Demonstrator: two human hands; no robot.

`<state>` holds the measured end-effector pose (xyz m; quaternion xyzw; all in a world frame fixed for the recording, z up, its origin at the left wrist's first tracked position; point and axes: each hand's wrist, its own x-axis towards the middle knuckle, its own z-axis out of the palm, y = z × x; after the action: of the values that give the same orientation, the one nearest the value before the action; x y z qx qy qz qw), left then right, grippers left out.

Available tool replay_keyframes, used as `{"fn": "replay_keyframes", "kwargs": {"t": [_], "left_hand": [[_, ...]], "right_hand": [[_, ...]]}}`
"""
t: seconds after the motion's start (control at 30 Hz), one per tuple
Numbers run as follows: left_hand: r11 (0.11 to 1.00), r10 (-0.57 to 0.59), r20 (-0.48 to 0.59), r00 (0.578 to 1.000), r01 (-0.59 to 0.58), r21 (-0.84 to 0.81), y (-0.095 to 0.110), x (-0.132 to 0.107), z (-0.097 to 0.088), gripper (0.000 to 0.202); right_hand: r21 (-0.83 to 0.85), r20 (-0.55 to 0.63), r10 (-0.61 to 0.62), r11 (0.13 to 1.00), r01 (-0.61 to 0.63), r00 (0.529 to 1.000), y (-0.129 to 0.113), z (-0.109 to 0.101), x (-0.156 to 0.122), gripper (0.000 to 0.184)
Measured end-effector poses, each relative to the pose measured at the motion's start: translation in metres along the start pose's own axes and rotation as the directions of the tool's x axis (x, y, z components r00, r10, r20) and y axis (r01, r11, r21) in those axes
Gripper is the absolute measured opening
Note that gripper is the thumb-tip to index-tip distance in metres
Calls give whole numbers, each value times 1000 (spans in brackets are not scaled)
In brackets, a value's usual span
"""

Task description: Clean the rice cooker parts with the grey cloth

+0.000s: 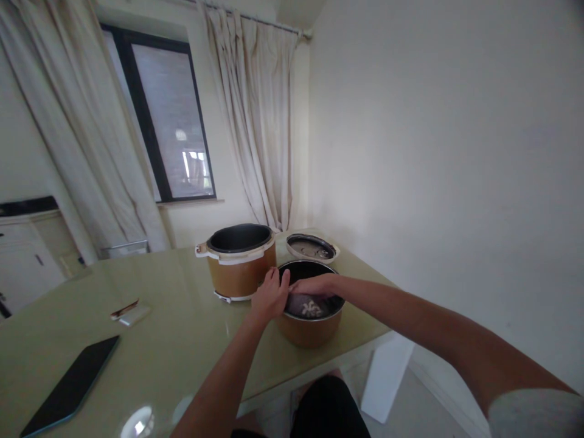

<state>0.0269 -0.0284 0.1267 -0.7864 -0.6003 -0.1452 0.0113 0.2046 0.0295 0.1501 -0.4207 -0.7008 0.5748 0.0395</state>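
Note:
An inner cooker pot [310, 331], brown outside and dark inside with a shiny rim, stands upright near the table's front right edge. My left hand [271, 295] grips its left rim, thumb raised and fingers over the edge. My right hand [317, 285] reaches down into the pot, its fingers partly hidden, closed on a greyish-purple cloth [298, 304] with a pale pattern. Just behind, to the left, is the brown and white cooker body [241, 271], its top uncovered. A round lid [312, 247] lies behind the pot.
A dark tablet [73, 386] lies at the front left of the glossy greenish table [182, 340]. Near it are a small brown item [125, 309] and a whitish packet [135, 315]. A wall [433, 182] runs along the right. A white panel [387, 374] stands below the table edge.

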Motion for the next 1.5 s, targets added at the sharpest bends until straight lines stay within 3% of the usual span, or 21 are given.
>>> {"fn": "replay_keyframes", "kwargs": {"t": [0.17, 0.3, 0.4, 0.53, 0.63, 0.7, 0.77, 0.87, 0.97, 1.07, 1.13, 1.23, 1.33, 1.4, 1.5], "left_hand": [[999, -26, 57, 998, 29, -42, 5, -2, -7, 54], [973, -149, 60, 987, 157, -172, 13, 0, -15, 53], [910, -267, 85, 960, 280, -307, 13, 3, -15, 57], [873, -340, 125, 932, 363, -327, 9, 6, -11, 58], [883, -331, 123, 936, 353, -311, 9, 7, -10, 60], [888, -313, 122, 942, 336, -315, 11, 8, -9, 60], [882, -313, 126, 941, 337, -330, 12, 10, -8, 59], [886, -274, 120, 954, 299, -354, 12, 12, -6, 58], [899, -192, 95, 977, 214, -383, 8, 11, -4, 56], [879, -193, 87, 977, 211, -427, 2, 8, -3, 59], [866, -215, 94, 972, 234, -442, -3, 6, -3, 63], [870, -218, 105, 970, 241, -431, -10, 3, -4, 67], [890, -207, 111, 972, 234, -392, -14, 1, -8, 66], [904, -195, 126, 973, 228, -363, -14, 0, -11, 66], [919, -161, 143, 976, 201, -338, -12, 0, -14, 65]], "right_hand": [[21, 58, 78, 997, -80, 995, -8, -27, -43, 34], [207, 201, -58, 978, 15, 978, -21, -13, -46, 61], [197, 245, -130, 977, 82, 961, -22, -2, -35, 75], [16, 243, 80, 996, -86, 967, -12, -14, -32, 61], [-183, 183, 279, 952, -246, 943, -7, -32, -43, 51], [-272, 139, 339, 916, -293, 931, -6, -36, -47, 50], [-270, 146, 318, 924, -271, 937, -6, -31, -43, 51], [-70, 159, 148, 988, -138, 976, -6, -11, -25, 50], [92, 111, 7, 996, -17, 994, -5, 6, -7, 49], [34, 163, 23, 999, -29, 986, -4, 9, -5, 49], [-148, 222, 100, 987, -68, 970, -5, 5, -13, 47], [-553, 235, 240, 830, -74, 942, -7, -2, -24, 39], [-851, 146, 292, 524, -30, 945, -7, -6, -27, 33], [-953, 30, 211, 301, -35, 977, -4, -6, -22, 31], [-998, -63, -91, 33, -60, 994, -1, 0, -8, 22]]}}
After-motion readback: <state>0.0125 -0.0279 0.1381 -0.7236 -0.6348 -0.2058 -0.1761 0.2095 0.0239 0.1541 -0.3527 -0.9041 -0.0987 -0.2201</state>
